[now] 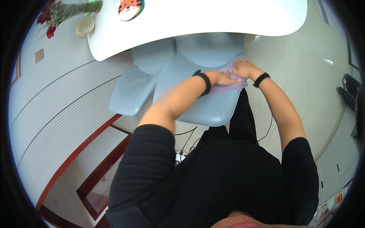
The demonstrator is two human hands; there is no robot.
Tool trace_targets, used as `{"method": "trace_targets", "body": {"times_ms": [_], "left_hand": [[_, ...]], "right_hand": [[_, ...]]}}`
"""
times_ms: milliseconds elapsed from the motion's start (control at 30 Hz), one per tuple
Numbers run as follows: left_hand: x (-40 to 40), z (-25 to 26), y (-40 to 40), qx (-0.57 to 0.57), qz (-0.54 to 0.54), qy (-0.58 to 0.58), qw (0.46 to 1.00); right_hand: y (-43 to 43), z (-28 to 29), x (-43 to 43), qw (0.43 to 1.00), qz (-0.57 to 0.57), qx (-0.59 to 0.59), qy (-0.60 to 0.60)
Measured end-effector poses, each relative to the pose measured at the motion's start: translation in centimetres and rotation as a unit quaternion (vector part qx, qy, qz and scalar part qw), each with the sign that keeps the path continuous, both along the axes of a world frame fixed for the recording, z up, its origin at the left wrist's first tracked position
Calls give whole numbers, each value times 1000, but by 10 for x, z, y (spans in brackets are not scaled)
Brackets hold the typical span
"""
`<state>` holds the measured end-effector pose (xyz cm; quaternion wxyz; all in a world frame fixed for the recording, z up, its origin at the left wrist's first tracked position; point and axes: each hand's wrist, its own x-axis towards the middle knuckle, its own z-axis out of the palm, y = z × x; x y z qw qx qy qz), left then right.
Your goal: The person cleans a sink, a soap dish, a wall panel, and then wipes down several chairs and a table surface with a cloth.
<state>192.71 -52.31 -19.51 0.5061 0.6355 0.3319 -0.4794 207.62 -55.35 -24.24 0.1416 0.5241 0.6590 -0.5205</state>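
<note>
A purple cloth (225, 89) lies spread over the right side of a light blue padded chair seat (211, 112), reaching up towards the backrest (211, 48). My left hand (225, 78) rests flat on it with the fingers pointing right. Just beyond, my right hand (242, 68) presses on the cloth's upper right part, its fingers spread and pointing left. The two hands are close together. Whether either one pinches the fabric cannot be told. Each wrist wears a black band.
A white table (199, 17) with a curved edge stands over the chairs, bearing a tiger-face coaster (129, 10). Another blue chair (131, 91) adjoins at left. Dried flowers (68, 11) are at upper left. Dark cables (189, 139) run across the floor below the seat.
</note>
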Motion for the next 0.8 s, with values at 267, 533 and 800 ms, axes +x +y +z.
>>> {"method": "trace_targets", "body": {"times_ms": [267, 533, 800], "left_hand": [[-143, 154, -15, -28, -177, 64, 982], [-233, 145, 3, 79, -97, -13, 992], [-278, 29, 65, 88, -62, -123, 987]], "right_hand": [[-40, 149, -127, 967, 175, -16, 184], [-4, 127, -242, 979, 190, -63, 46], [59, 80, -264, 978, 91, -188, -8]]}}
